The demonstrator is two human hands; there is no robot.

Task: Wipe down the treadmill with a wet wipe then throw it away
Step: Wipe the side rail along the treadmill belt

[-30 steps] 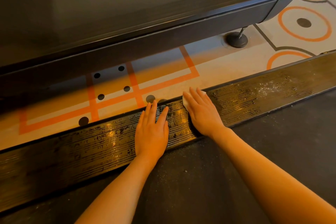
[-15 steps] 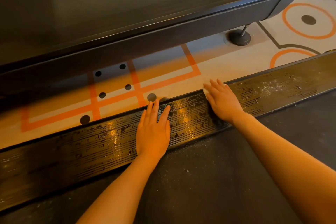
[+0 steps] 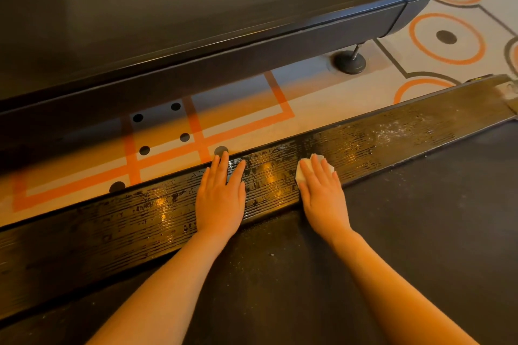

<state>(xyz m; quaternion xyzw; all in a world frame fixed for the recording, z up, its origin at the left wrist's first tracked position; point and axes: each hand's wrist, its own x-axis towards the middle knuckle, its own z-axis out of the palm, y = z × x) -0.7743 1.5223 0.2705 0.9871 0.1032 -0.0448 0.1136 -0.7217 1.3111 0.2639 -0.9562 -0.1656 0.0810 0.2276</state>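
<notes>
Two bare forearms reach onto a treadmill's ribbed black side rail (image 3: 112,232), which shines wet. The right hand (image 3: 322,193) presses a white wet wipe (image 3: 302,169) flat against the rail, fingers straight. The left hand (image 3: 221,193) rests flat just beside it, holding nothing. The dark treadmill belt (image 3: 392,232) lies nearer the viewer.

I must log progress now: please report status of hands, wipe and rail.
Left hand flat on side rail. Right hand presses wet wipe on rail. Dusty residue ahead, unwiped. Nothing blocking.
</notes>
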